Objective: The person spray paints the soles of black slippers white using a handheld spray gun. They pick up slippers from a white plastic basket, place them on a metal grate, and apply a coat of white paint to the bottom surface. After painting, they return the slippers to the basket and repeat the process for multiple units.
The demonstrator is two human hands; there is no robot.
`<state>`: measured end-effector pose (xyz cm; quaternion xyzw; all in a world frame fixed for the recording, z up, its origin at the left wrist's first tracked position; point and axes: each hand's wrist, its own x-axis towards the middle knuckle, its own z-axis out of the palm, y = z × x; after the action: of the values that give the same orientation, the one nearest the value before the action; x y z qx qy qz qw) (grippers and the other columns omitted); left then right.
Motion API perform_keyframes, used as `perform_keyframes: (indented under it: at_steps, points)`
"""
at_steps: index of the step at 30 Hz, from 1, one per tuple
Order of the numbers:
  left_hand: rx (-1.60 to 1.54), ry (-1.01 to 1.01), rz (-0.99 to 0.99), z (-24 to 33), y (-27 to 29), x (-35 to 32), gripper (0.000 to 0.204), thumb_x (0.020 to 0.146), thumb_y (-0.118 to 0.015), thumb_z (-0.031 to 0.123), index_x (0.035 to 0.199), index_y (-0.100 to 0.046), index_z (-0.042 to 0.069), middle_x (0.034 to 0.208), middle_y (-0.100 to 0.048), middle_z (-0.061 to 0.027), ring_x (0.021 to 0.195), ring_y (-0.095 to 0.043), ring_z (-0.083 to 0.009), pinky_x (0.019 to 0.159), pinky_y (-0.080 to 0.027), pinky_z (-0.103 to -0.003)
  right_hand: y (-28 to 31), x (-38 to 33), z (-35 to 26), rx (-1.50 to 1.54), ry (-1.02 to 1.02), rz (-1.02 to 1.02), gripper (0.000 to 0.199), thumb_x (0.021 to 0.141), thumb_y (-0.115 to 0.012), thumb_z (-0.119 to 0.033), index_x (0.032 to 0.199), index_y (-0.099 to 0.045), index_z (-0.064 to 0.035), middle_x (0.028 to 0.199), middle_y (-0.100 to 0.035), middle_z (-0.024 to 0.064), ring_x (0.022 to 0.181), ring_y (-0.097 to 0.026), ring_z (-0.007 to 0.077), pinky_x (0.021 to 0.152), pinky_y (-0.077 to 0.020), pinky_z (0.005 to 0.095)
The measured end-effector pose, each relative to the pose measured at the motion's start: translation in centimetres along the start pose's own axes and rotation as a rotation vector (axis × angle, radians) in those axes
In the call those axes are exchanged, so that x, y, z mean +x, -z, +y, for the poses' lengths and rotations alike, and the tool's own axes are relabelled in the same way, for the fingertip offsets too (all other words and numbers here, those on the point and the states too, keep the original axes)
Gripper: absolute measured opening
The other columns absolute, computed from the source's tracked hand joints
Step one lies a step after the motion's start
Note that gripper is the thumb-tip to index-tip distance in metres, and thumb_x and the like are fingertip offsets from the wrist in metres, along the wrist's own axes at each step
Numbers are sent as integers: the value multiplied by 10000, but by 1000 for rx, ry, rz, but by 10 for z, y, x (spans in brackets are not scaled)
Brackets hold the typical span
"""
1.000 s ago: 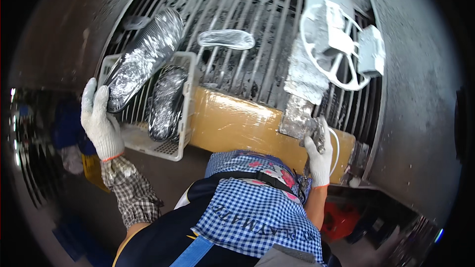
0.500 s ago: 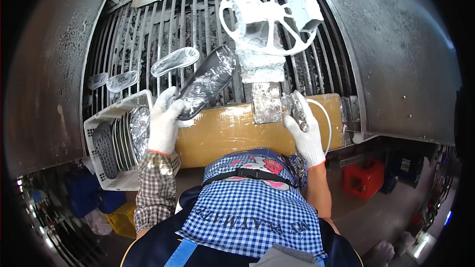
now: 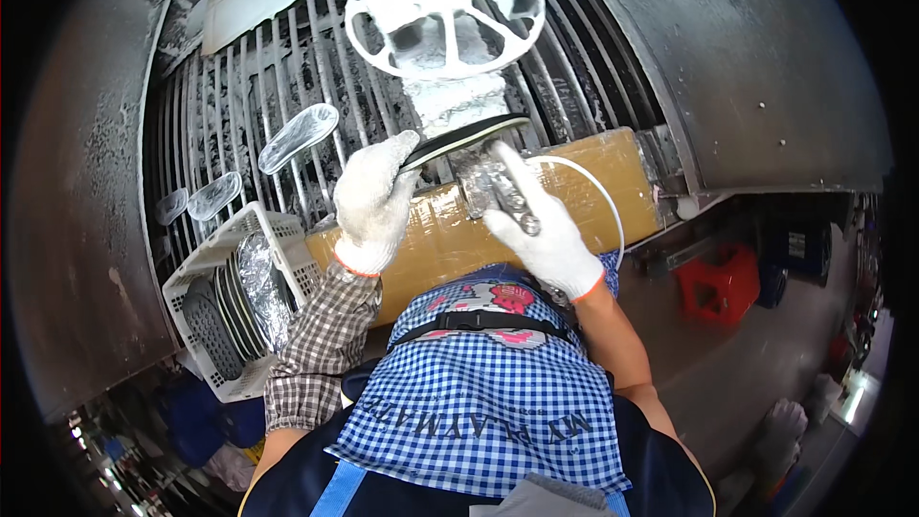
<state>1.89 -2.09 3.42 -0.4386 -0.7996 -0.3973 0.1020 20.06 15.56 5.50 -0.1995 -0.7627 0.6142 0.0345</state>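
I had my left hand (image 3: 375,199) in its white glove clamped on one end of a dark shoe sole (image 3: 466,137), which I held flat above the tape-wrapped ledge (image 3: 574,182). My right hand (image 3: 546,230) gripped a metal tool (image 3: 504,193) just beneath that sole. A white basket (image 3: 278,230) of soles sat at my left.

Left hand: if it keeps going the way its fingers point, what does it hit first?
The left hand points up-right and already grips the dark shoe sole. Beyond it, probably the white frosted block under the white wheel; depth is unclear.
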Motion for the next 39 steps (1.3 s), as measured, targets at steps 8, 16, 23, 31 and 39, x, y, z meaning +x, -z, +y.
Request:
perform_keyframes:
  at_steps: [8,16,23,31,39]
  points:
    - [-27,-266,-14,29,-1,24,555,665,-796,-131,1199,-760,16,1170,-773,-154,1095,-722,-371,981,-565,-445,-6,7,-6,-118,213,-39,807,1009,-668,-300,1697,-276,-147,1497,-567,298,1307,-582,518,1130,-452,523]
    - [-34,-256,-16,40,6,31,558,669,-788,-128,1207,-762,17,1185,-773,-156,1117,-721,-371,1004,-558,-451,8,8,8,-57,125,-7,830,1008,-668,-269,1709,-242,-145,1562,-527,272,1391,-545,478,1165,-433,477]
    - [-100,-235,21,36,15,35,489,752,-797,-107,1227,-755,-1,1174,-773,-159,1106,-734,-340,1002,-563,-423,24,20,54,-24,148,189,841,986,-697,-257,1708,-273,-176,1581,-530,251,1446,-542,387,1174,-424,409]
    - [-780,555,139,45,56,91,392,971,-737,62,1340,-664,-50,1154,-740,-127,929,-726,-148,733,-614,-258,56,1,47,292,-103,296,765,1020,-695,-143,1678,-320,-33,1485,-619,130,1314,-588,175,1135,-438,311]
    - [-973,508,190,0,82,210,396,985,-701,31,1348,-626,-105,1118,-747,-179,837,-753,-206,590,-622,-274,54,-5,41,281,-11,316,713,1028,-693,-136,1653,-370,-18,1516,-598,137,1338,-573,168,1144,-432,309]
